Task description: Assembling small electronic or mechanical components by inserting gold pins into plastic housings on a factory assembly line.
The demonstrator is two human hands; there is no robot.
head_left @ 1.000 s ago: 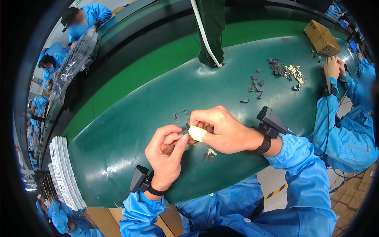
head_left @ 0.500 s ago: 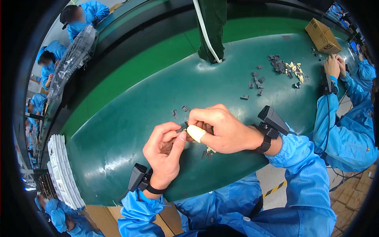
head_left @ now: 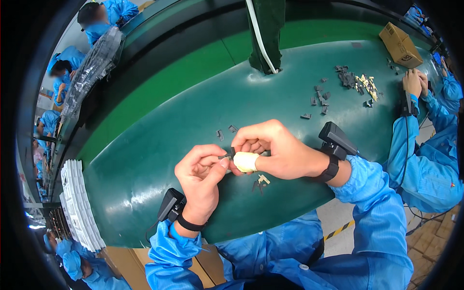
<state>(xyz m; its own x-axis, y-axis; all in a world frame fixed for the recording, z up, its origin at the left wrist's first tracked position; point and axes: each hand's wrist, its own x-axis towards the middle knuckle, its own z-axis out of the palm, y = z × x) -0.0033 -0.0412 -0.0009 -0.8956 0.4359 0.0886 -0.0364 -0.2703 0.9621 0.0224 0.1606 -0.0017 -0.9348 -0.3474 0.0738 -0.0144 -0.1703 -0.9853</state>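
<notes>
Now the left hand [head_left: 200, 176] and right hand [head_left: 270, 147] are drawing closer together above the green counter [head_left: 145, 159], fingers pinching shut on a small dark clip [head_left: 226, 155], seemingly fitting it.

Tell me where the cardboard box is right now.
In the head view, the cardboard box sits at the far right of the green table, beyond the pile of small grey parts by a co-worker's hand.

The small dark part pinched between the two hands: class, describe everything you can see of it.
The small dark part is a tiny, flat, dark grey piece, plastic by its look. It is held above the green table, roughly level, pinched between the left hand and the right hand, beside the right thumb's pale tape wrap. Finer detail is too small to tell.
</notes>
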